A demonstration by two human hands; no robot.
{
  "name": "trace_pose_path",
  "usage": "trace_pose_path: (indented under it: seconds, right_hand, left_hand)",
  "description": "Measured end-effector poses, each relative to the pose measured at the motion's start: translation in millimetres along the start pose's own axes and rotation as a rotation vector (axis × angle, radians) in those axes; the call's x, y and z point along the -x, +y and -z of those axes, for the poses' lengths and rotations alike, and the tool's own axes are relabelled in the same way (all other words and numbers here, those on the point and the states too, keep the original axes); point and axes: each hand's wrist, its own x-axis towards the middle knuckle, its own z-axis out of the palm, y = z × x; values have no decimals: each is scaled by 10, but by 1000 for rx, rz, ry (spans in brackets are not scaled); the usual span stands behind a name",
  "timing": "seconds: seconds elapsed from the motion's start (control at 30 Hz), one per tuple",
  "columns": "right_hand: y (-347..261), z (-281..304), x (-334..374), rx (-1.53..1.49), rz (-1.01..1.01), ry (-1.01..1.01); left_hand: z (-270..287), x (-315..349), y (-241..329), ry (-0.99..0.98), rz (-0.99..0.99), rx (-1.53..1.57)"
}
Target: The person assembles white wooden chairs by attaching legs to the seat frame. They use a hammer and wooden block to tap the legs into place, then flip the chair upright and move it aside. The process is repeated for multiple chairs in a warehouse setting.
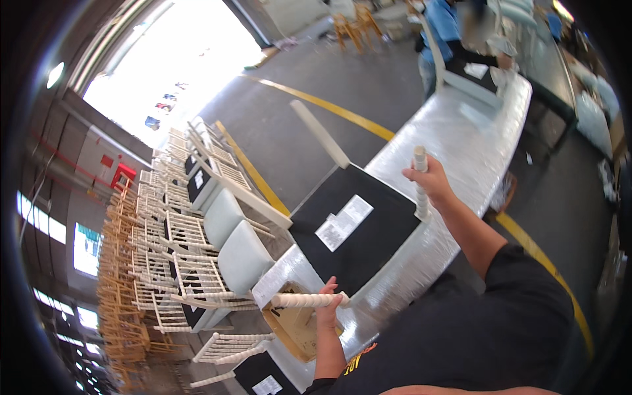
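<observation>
In front of me an overturned chair rests on a long table (454,191) wrapped in shiny clear film. The black underside of its seat (395,204) faces up and carries white printed labels (343,222). Two pale, straight legs (320,135) point away from me, and two ringed, turned legs stand on the near side. My right hand (434,181) is closed around the right turned leg (420,158). Lower down, my left hand (327,308) grips the left turned leg (296,301) close to the seat, its fingertips showing past the wood.
Stacks of cream chairs (191,230) and orange-brown wooden chairs (122,283) crowd the left. Under my left hand is a brown open box (293,332). A person in a blue shirt (442,29) handles another chair (471,85) at the table's far end. Yellow lines (329,105) cross the grey floor.
</observation>
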Motion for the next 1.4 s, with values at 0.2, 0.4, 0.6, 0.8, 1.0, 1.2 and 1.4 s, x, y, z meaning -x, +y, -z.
trace_pose_path:
  seconds: [0.2,0.4,0.6,0.8,1.0,1.2,1.4]
  right_hand:
    - [346,728,-210,-87,31,34]
    - [294,1869,-1357,-125,139,219]
    - [1255,3866,-3165,537,729,110]
    - [1279,3961,-4232,794,496,239]
    - [2172,2640,-3287,817,309,-32]
    - [2797,1815,-2076,822,-65,-506]
    - [3047,702,-1034,849,-317,-1011]
  left_hand:
    - [-622,90,193,10,-40,-267]
    - [-1928,-985,226,-38,-21,-252]
    - [-3171,-2194,-178,-163,-23,-364]
    - [-4408,-3161,-561,-161,-366,-698]
    - [-3555,-2802,-935,-697,-9,-814]
    - [-1674,-452,-1419,-381,792,-339]
    - [-1455,2400,-2028,847,1286,-118]
